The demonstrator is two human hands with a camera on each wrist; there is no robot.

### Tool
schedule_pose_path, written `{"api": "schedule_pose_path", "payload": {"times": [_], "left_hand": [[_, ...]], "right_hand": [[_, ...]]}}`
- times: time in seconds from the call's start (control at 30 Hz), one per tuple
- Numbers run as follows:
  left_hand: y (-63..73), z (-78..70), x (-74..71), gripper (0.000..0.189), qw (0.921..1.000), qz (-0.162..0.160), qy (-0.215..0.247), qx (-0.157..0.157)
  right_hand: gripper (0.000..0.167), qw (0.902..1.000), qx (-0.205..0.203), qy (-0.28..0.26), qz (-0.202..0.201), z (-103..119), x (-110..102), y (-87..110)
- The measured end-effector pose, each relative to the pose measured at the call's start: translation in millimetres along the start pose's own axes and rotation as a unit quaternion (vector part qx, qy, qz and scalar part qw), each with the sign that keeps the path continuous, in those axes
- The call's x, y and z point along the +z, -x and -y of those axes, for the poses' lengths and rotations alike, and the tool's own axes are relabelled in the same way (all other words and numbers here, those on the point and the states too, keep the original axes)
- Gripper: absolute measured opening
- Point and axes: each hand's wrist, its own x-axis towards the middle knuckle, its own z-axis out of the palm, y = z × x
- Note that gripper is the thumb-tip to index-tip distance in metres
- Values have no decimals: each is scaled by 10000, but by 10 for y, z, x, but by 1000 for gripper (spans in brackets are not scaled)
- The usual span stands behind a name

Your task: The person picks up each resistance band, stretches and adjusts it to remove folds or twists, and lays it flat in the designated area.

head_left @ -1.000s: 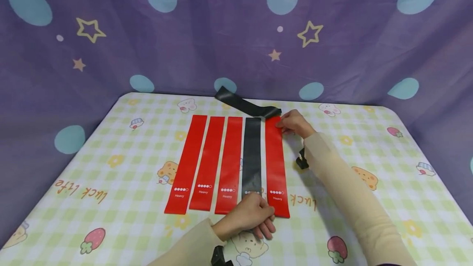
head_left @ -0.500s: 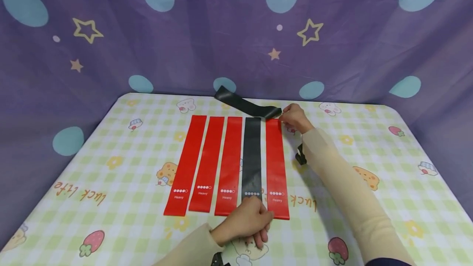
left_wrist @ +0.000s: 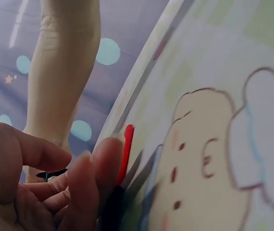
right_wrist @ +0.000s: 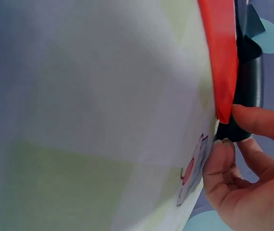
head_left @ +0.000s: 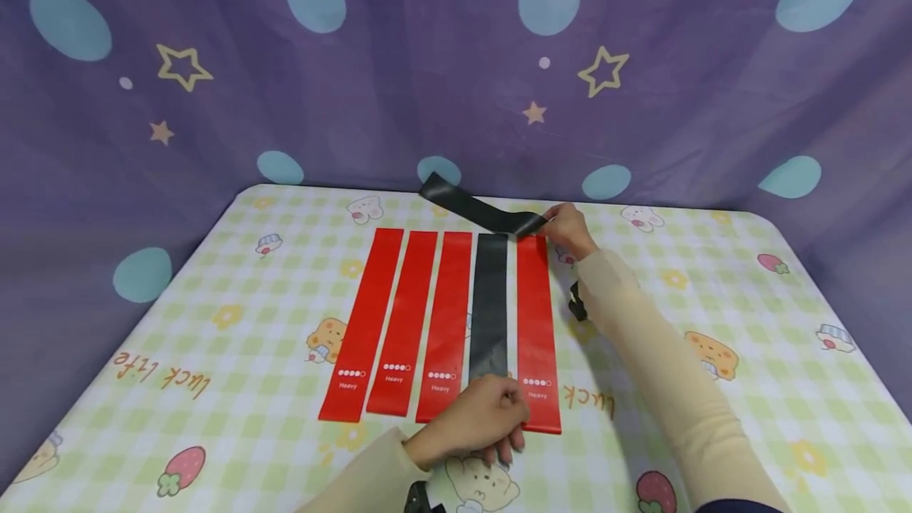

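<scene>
Several flat red resistance bands and one flat black resistance band (head_left: 490,299) lie side by side on the table; the rightmost red band (head_left: 536,315) is on the black one's right. Across their far ends lies a loose, twisted black resistance band (head_left: 484,212). My right hand (head_left: 568,229) pinches this loose band's right end, just beyond the rightmost red band's far corner. In the right wrist view, thumb and fingers meet around its dark end (right_wrist: 230,132). My left hand (head_left: 484,418) rests with loosely bent fingers over the flat black band's near end, hiding it.
The other red bands (head_left: 363,323) lie to the left, some with "Heavy" printed near the front. A checked, cartoon-patterned cloth (head_left: 235,402) covers the table. Behind the far edge hangs a purple curtain (head_left: 413,85).
My right hand has moved from the rightmost red band's far corner to the loose black band's end and pinched it. The left hand has stayed near the bands' front ends.
</scene>
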Motion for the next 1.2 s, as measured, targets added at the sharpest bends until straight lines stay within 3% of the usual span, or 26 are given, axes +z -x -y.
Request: {"api": "schedule_pose_path", "payload": {"times": [0.1, 0.3, 0.4, 0.57, 0.87, 1.03, 1.2], "left_hand": [[-31, -14, -28, 14, 9999, -11, 92, 39], [-93, -71, -127, 15, 9991, -91, 402, 72], [-123, -94, -191, 17, 9990, -155, 378, 188], [-198, -100, -290, 16, 9986, -268, 379, 239], [-388, -94, -452, 19, 9955, -682, 652, 23], [-544, -120, -509, 25, 9881, -1038, 1076, -350], [-731, -186, -567, 37, 9748, -1441, 1663, -357]], "right_hand": [[12, 9997, 7, -190, 142, 0, -11, 8], [24, 9925, 178, -1123, 440, 92, -63, 29], [13, 9852, 378, -1541, 648, 162, -84, 53], [37, 9746, 588, -1978, 868, 239, -80, 81], [43, 9600, 665, -2514, 1041, 284, -63, 179], [44, 9460, 714, -3002, 994, 273, -7, 238], [51, 9279, 796, -3490, 1043, 311, 37, 365]]}}
